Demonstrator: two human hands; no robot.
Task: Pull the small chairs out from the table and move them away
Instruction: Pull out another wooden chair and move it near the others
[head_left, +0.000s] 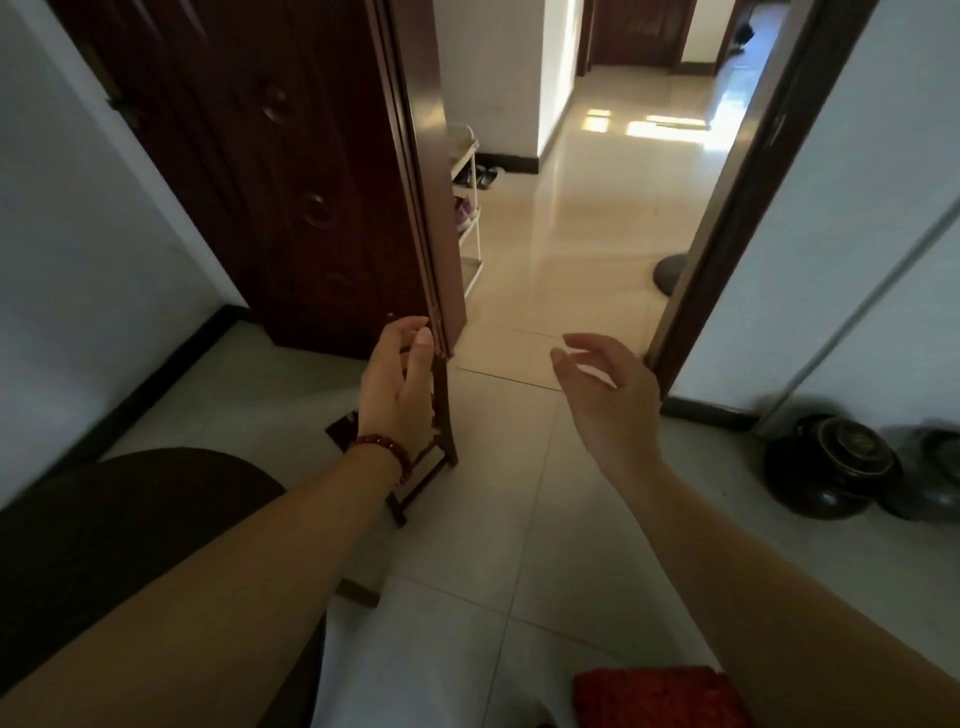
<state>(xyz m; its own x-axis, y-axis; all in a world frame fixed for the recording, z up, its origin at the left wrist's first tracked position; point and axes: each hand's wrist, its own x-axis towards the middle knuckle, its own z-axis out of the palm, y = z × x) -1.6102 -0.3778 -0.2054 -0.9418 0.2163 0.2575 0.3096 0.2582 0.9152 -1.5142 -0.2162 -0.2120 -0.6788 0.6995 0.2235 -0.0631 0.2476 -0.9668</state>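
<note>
A small dark wooden chair (445, 441) stands on the tiled floor just inside the doorway, mostly hidden behind my left hand; its upright post, carved rail and one foot show. My left hand (397, 382), with a red bead bracelet on the wrist, is right at the chair's top, fingers loosely extended beside the post; no firm grip is visible. My right hand (605, 387) hovers in the air to the right, fingers spread and holding nothing. The dark round table (130, 519) fills the lower left.
A dark wooden door (291, 171) stands open on the left of the doorway. Beyond it are a white shoe rack (470, 218) and glossy hallway floor. Dark round pots (831, 467) and a white pole stand by the right wall. A red cushion (654, 696) lies at the bottom edge.
</note>
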